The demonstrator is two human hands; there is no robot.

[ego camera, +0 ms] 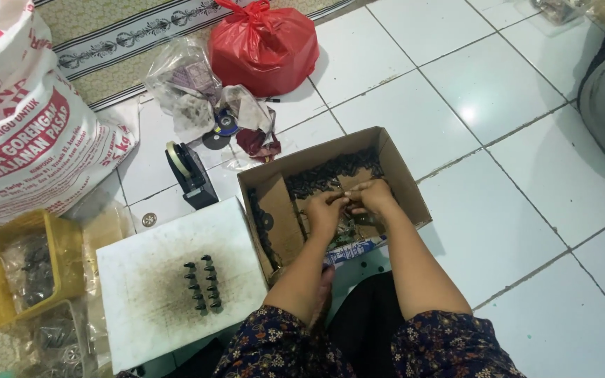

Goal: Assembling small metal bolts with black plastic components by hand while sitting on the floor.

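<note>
Left hand [325,210] and right hand [372,196] meet over the cardboard box [400,171], both pinching one small dark part [348,203]; likely mid-assembly, next joining needs fine alignment.

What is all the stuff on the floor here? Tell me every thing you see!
cardboard box: one, brown, open, centre of the floor
small black parts: many, black, inside the box along its far wall
white board: one, white and smudged, left of the box
dark pieces: two short rows, dark, standing on the board
tape dispenser: one, black, behind the board
red bag: one, red, tied, far centre
clear bags: a few, see-through, left of the red bag
sack: one, white with red print, far left
yellow tub: one, yellow, near left, holding bagged dark parts
left hand: over the box, grip pinching something too small to tell
right hand: over the box, touching the left hand
</note>
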